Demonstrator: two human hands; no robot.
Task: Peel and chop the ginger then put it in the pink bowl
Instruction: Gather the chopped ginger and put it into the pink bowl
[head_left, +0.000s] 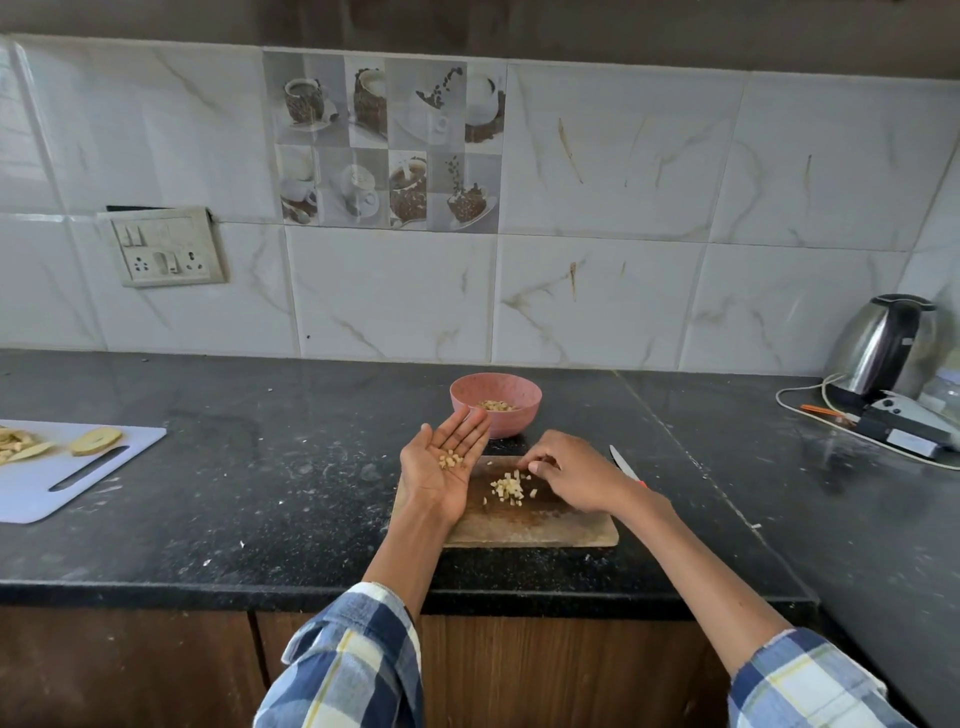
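A pink bowl (511, 415) stands on the black counter with some chopped ginger inside. In front of it lies a wooden cutting board (530, 525) with a small pile of chopped ginger (509, 487). My left hand (447, 467) is held palm up over the board's left end, fingers straight, carrying a few ginger pieces (451, 460) on the palm. My right hand (576, 475) rests on the board's right part, its fingers curled down at the far edge of the pile; whether they pinch pieces is unclear. A knife (623, 465) lies on the counter just right of the board.
A white cutting board (78, 478) with ginger peels and slices sits at the left. A steel kettle (883, 343), its cord and a grey device (909, 423) occupy the right rear corner. The counter edge runs along the front, with a wall socket (166, 247) above.
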